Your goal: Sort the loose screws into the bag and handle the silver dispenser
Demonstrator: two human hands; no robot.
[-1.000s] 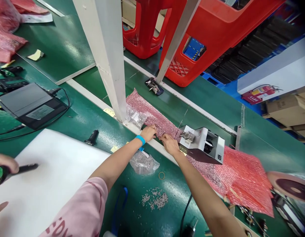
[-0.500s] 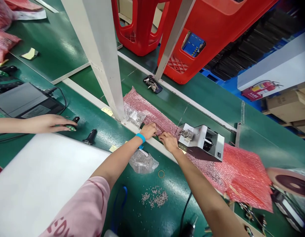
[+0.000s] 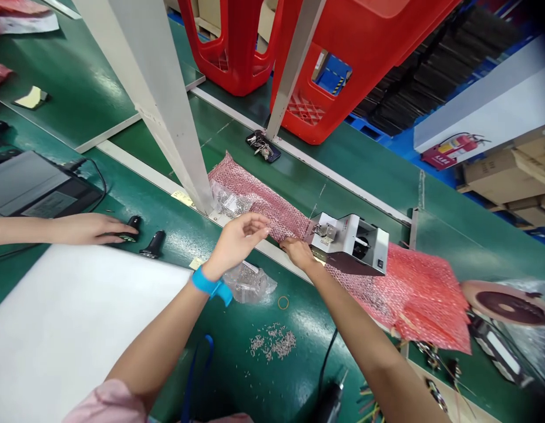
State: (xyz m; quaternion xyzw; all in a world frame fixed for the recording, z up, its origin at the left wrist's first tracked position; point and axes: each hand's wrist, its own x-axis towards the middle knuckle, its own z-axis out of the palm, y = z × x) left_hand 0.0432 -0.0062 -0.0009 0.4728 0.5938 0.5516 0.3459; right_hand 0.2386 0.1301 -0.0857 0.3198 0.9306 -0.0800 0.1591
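Observation:
My right hand (image 3: 298,252) presses on the near edge of a pink bubble-wrap sheet (image 3: 259,197) that lies on the green belt, just left of a small white machine (image 3: 349,242). My left hand (image 3: 238,235), with a blue wristband, hovers above the sheet's edge, fingers loosely apart and holding nothing. A clear bag of small metal parts (image 3: 249,283) lies under my left wrist. Another clear bag (image 3: 228,204) rests on the sheet by the white post (image 3: 162,111).
Another person's hand (image 3: 94,228) rests on a black knob at left, beside a second knob (image 3: 153,244). A white foam sheet (image 3: 74,317), loose screws (image 3: 272,343), a rubber ring (image 3: 283,302), a black box (image 3: 32,188), red stools (image 3: 343,64) and more pink wrap (image 3: 424,299) surround me.
My left hand has lifted off the pink bubble wrap and opened. My right hand stays on the sheet. The other person's hand came in from the left and settled on a black knob.

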